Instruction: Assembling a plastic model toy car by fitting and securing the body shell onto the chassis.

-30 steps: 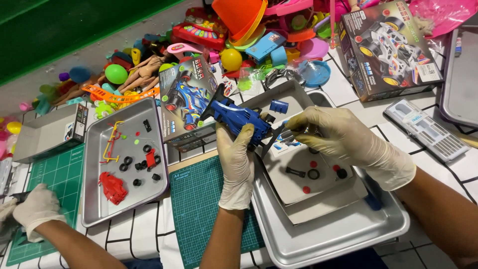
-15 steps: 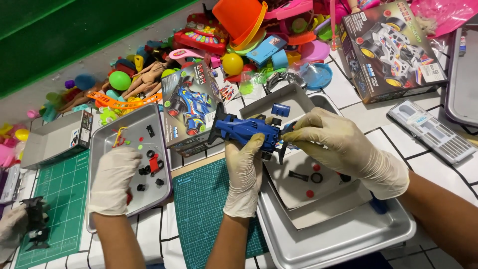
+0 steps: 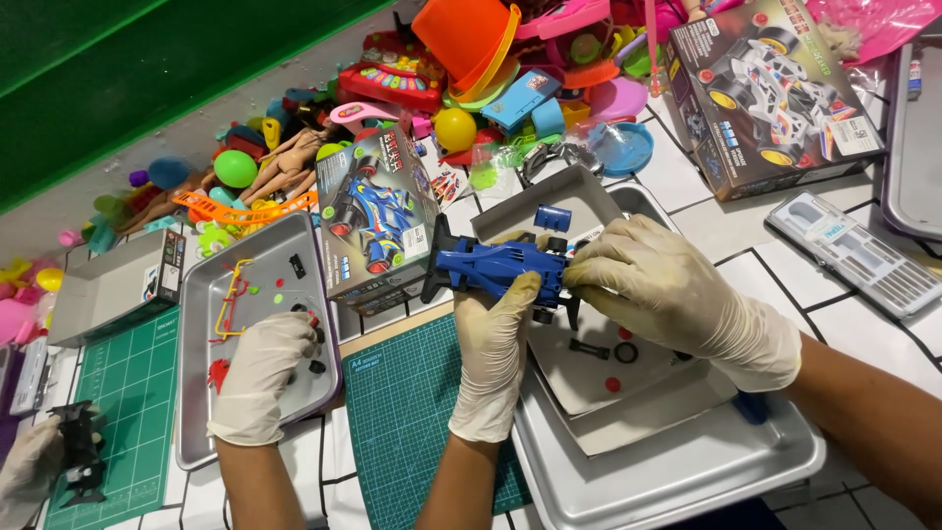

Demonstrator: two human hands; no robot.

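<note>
my left hand (image 3: 496,368) clamped under blue toy car (image 3: 500,267), steadying body. my right hand (image 3: 653,285) pinched shut on car's rear end by wheel, for fine work. car held just above grey tray (image 3: 677,471) so loose bits drop in. beyond car: box with car picture (image 3: 378,221). left of car: co-worker's gloved hand (image 3: 260,378) in other tray (image 3: 196,324).

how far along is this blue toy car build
Done: the blue toy car has its body and rear wing together. In hand: the left hand holds it while the right hand works at one end. Left: small black and red parts lie loose in the tray.
</note>
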